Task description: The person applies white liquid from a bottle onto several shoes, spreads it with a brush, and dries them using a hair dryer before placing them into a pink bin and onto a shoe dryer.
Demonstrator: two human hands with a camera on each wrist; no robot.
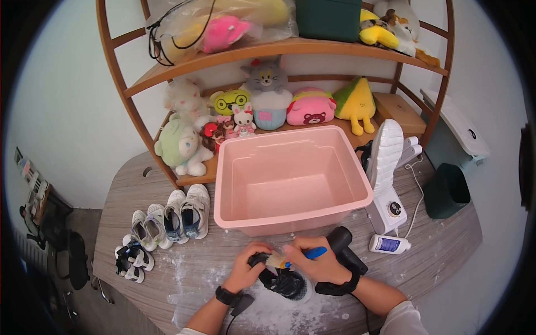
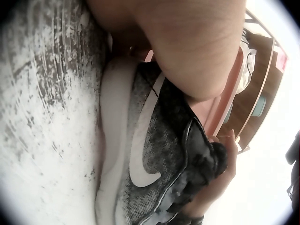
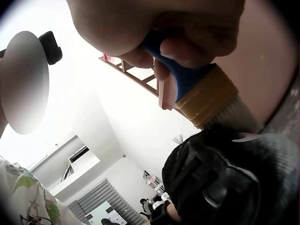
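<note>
A black-and-grey shoe (image 1: 285, 283) with a white sole and swoosh rests on the powdery table, its swoosh side (image 2: 154, 136) facing the left wrist camera. My left hand (image 1: 247, 268) grips the shoe's far end at the heel, fingers curled over it. In my right hand (image 1: 318, 261) is a brush with a blue handle (image 1: 315, 253), pinched between thumb and fingers. Its pale bristles (image 1: 274, 261) lie against the shoe's upper near the opening. The right wrist view shows the bristles (image 3: 234, 117) touching the dark upper, below the brush's yellow band (image 3: 208, 96).
Behind the hands stands a pink basin (image 1: 293, 215). Several small shoes (image 1: 167, 220) line the left side. To the right are a black dryer-like object (image 1: 347, 251), a white bottle (image 1: 389, 244), a white device holding a shoe (image 1: 385, 162) and a dark green bin (image 1: 446, 191). Plush toys fill the shelf (image 1: 223, 56).
</note>
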